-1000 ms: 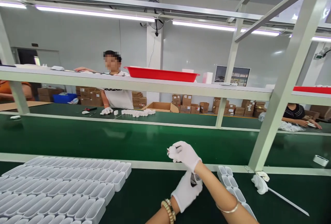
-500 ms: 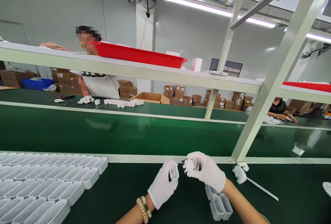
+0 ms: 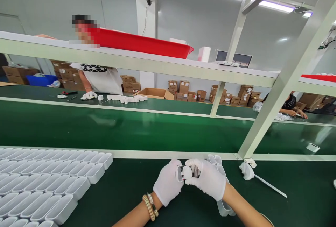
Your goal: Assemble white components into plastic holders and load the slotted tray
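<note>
Both my hands wear white gloves and meet low in the middle of the view. My left hand (image 3: 168, 185) grips a small white shell (image 3: 180, 172) with its open end toward the right. My right hand (image 3: 208, 179) pinches a small white insert part (image 3: 188, 172) that touches the shell's opening. A short row of white shells (image 3: 219, 185) lies on the green mat (image 3: 131, 188) just behind and under my right wrist. A beaded bracelet sits on my left wrist.
Several rows of white shells (image 3: 47, 181) fill the mat at the left. A white-tipped tool (image 3: 256, 176) lies at the right by a slanted frame post (image 3: 273, 104). Beyond runs a green conveyor belt (image 3: 131, 129); a person (image 3: 101, 78) in white gloves works across it. A red tray (image 3: 141, 43) sits on the shelf.
My hands came together and moved lower and nearer; the insert part now touches the shell's opening. The view tilted down and shifted.
</note>
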Demonstrator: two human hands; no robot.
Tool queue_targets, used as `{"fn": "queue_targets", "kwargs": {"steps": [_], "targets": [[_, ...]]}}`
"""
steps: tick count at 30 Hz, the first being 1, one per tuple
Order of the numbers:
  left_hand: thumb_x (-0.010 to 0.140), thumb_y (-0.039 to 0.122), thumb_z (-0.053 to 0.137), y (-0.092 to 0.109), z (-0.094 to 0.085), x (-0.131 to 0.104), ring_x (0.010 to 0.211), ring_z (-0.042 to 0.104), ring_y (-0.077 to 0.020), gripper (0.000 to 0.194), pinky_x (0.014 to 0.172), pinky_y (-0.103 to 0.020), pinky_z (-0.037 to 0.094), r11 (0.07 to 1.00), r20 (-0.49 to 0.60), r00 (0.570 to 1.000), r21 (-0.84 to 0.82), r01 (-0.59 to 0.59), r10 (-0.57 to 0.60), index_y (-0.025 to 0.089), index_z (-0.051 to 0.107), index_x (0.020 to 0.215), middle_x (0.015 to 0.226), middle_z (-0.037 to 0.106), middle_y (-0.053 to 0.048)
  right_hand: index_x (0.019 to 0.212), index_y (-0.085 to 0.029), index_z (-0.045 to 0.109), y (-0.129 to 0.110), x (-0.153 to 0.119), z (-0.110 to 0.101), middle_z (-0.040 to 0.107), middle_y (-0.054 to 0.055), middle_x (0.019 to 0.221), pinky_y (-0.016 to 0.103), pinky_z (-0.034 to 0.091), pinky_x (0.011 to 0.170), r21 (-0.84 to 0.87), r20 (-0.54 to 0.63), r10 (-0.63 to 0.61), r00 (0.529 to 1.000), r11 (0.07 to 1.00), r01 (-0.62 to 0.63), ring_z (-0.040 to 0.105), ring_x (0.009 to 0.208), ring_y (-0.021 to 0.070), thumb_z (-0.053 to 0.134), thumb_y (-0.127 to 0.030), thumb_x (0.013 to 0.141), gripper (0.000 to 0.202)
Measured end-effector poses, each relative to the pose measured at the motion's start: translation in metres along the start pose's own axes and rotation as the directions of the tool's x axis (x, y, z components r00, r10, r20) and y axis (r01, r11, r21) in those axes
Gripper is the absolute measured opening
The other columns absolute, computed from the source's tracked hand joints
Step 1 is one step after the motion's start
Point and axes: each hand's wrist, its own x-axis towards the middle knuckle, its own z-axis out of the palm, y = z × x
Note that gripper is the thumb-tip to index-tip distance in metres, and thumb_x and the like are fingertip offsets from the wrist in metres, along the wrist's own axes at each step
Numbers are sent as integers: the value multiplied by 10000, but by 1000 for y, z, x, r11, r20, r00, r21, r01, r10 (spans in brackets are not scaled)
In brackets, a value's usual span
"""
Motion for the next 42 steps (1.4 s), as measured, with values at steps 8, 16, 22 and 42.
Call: {"fn": "queue_targets", "kwargs": {"steps": [8, 16, 22, 42], "targets": [[827, 94, 547, 4, -2, 2, 631, 428, -159, 298, 627, -287, 267, 992, 29, 999, 118, 41, -44, 253, 326, 704, 694, 447, 23, 686, -215, 511, -32, -9, -6, 516, -50, 623, 282, 339, 652, -188, -2, 6, 1000, 982, -7, 441, 637, 129, 653, -52, 709, 217], [865, 128, 519, 10, -8, 0, 645, 415, -156, 296, 640, -288, 270, 981, 69, 997, 190, 33, -47, 253, 301, 709, 707, 431, 23, 735, -221, 564, -29, -6, -3, 562, -47, 709, 294, 320, 668, -215, 57, 19, 998, 977, -7, 478, 687, 143, 665, -136, 769, 137], [879, 161, 502, 12, -8, -1, 652, 432, -160, 290, 644, -289, 281, 975, 92, 995, 223, 9, -31, 251, 292, 700, 710, 434, 17, 779, -228, 602, -20, -8, 2, 575, -59, 760, 292, 289, 694, -268, 68, 33, 997, 963, -14, 470, 725, 136, 693, -170, 795, 109], [892, 182, 504, 9, -6, 0, 692, 532, -184, 189, 649, -287, 309, 968, 93, 995, 249, 17, -41, 230, 402, 740, 762, 551, -33, 769, -212, 558, -31, -5, 4, 617, -43, 795, 292, 294, 674, -304, 89, 137, 987, 947, -104, 500, 739, 150, 734, -197, 827, 186]]}}
